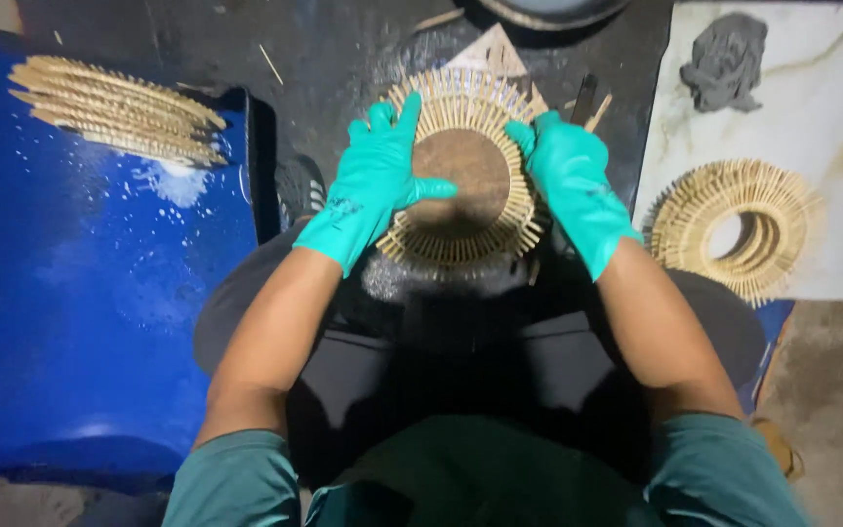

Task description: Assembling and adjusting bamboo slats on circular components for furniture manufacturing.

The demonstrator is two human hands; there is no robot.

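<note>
I am seeing left hand (375, 181) and right hand (570, 176), fingers closing around stick ring (461, 181) with brown disc (462, 176), second ring (734, 226) lying right on marble slab (831, 117)

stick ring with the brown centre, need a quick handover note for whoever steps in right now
Left hand: gloved, thumb on the brown disc, fingers on the stick ring.
Right hand: gloved, gripping the ring's right edge.
The ring sits over the lap.
Another ring with an open centre lies on the marble slab; more rings are stacked on the blue surface.
A grey lump lies on the slab.
</note>
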